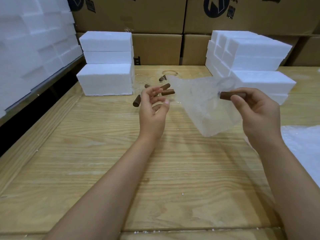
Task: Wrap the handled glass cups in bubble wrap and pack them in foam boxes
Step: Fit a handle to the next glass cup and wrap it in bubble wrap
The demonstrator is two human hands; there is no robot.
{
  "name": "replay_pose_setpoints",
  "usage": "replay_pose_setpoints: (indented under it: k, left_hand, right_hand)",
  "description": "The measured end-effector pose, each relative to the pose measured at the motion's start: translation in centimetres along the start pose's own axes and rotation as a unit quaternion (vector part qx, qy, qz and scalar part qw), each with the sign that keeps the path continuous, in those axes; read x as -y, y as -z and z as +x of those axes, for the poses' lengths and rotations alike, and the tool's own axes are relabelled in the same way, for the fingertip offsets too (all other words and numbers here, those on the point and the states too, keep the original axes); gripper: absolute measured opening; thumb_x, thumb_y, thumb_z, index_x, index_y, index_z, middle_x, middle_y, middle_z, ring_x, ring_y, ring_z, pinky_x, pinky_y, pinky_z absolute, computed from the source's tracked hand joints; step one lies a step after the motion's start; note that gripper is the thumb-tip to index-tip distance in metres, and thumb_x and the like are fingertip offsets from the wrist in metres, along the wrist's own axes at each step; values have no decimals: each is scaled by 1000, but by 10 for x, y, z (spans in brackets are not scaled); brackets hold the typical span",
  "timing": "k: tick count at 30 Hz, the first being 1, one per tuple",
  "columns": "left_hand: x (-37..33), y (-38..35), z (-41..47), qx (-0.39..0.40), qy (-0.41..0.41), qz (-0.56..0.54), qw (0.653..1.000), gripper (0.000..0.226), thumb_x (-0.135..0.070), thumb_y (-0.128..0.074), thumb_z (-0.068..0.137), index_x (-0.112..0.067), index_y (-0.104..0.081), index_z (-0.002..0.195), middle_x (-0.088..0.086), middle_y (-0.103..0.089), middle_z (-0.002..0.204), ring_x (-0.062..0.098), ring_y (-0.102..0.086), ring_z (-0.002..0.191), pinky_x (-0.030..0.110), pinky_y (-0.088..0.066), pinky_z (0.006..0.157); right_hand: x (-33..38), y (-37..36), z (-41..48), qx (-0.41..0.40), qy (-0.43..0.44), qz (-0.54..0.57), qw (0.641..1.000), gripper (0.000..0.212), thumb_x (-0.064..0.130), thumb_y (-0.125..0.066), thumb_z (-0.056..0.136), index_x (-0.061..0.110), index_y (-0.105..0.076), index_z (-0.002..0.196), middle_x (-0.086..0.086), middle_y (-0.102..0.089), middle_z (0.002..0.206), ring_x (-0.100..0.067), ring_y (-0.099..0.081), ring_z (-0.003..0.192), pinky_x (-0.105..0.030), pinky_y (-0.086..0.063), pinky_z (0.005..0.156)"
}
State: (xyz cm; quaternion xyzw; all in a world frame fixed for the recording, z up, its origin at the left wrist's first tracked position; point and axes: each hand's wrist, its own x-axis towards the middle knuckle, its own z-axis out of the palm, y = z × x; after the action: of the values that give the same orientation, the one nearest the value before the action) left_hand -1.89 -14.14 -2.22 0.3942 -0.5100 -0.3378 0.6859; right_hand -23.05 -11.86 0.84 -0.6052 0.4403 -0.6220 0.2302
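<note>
Far beyond the grip, a wall of stacked brown cardboard cartons [155,47]. Under the grip and spreading every way from it, a pale wooden worktable [103,170]. Beyond the grip and well to its left, a stack of white rectangular foam boxes [105,80]. Just behind the grip and up to its right, a second stack of white foam boxes [256,54]. Down and to the right of the grip, at the table edge, a heap of spare bubble wrap [301,141].

Hanging left of and below the grip, lifted off the table, a crumpled sheet of clear bubble wrap [204,111]. Cannot tell what carries it.

In the grip itself, a clear glass cup with a brown cylindrical wooden handle [231,95]. Right hand [258,111] pinching the handle's right end between thumb and fingertips. Handle lying roughly level, long axis running left from the grip, glass bowl up and to the left against the sheet.

Well left of the grip, past the sheet, left hand [152,108] raised, fingers loosely curled, holding nothing. Just beyond that hand, loose brown-handled glass cups [167,92] lying on the table.

Judged next: folding the sheet over the bowl. Falls most likely to the left hand, nearer the sheet's free edge, reaching right toward the grip along the handle's line.
</note>
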Motion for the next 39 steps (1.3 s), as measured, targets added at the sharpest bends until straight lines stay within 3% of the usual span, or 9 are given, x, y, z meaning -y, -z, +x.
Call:
replay_pose_setpoints:
  k: [4, 7, 13, 18, 23, 28, 32, 34, 39]
  left_hand:
    - [9, 5, 1, 77, 48, -1, 996, 81, -30, -70, 74, -20, -29, 143, -2, -40, 146, 7, -40, 134, 27, -35, 112]
    - [9, 5, 3, 114, 59, -54, 990, 99, -38, -70, 68, -14, -21, 150, 0, -34, 153, 9, -32, 141, 36, -26, 118]
    - [3, 9, 8, 119, 130, -188, 966, 60, -17, -70, 70, -2, -52, 126, 10, -64, 113, 23, -63, 107, 37, -51, 92]
    - [6, 3, 2, 126, 125, -147, 973, 25, -11, -69, 69, -9, -67, 95, 2, -72, 85, 21, -69, 86, 36, -57, 68]
    - [6, -1, -1, 144, 139, -165, 966, 32, -14, -76, 68, -7, -69, 99, 10, -73, 95, 29, -70, 95, 40, -58, 74]
    - [0, -8, -5, 139, 161, -179, 960, 72, -42, -94, 41, -14, -69, 101, 10, -72, 103, 30, -68, 102, 47, -54, 90]
    - [-7, -15, -7, 123, 169, -227, 951, 79, -48, -93, 36, -12, -69, 103, 9, -71, 102, 26, -68, 98, 50, -52, 93]
    - [-11, -16, -6, 114, 165, -242, 949, 90, -47, -93, 37, -9, -63, 112, 11, -69, 106, 27, -67, 100, 49, -51, 95]
    - [-18, -16, -8, 108, 173, -267, 942, 110, -45, -90, 45, -1, -47, 136, 22, -59, 129, 34, -60, 116, 53, -49, 97]
  right_hand:
    - [0, 8, 4, 24, -33, 107, 993, 13, 22, -63, 88, 17, -67, 98, 3, -70, 93, -12, -63, 95, -26, -50, 91]
    - [2, 9, 4, 52, -68, 178, 980, 19, 25, -59, 83, 13, -67, 96, 6, -74, 89, -13, -67, 91, -26, -53, 86]
    - [4, 4, 3, 75, -106, 205, 970, 21, 25, -56, 83, 23, -77, 81, 5, -74, 85, -10, -69, 85, -23, -54, 79]
    - [5, -4, -1, 59, -131, 186, 972, 21, 27, -60, 79, 15, -71, 91, 6, -74, 82, -10, -68, 80, -21, -54, 71]
    - [4, -14, -4, 50, -138, 165, 975, 20, 17, -60, 88, 4, -67, 101, -1, -72, 86, -15, -66, 78, -22, -53, 67]
    - [6, -24, -8, 65, -140, 159, 975, 16, 14, -75, 63, 20, -76, 79, 6, -74, 74, -9, -69, 68, -20, -53, 58]
    - [8, -32, -11, 99, -150, 133, 975, 22, 12, -75, 58, 33, -76, 62, 10, -70, 62, -3, -65, 58, -16, -49, 50]
    - [9, -35, -13, 125, -139, 130, 974, 19, 19, -81, 54, 34, -76, 64, 12, -71, 65, -1, -66, 61, -16, -50, 52]
    - [8, -40, -17, 173, -156, 142, 962, 17, 24, -68, 64, 19, -69, 81, 9, -72, 67, -4, -68, 62, -16, -50, 51]
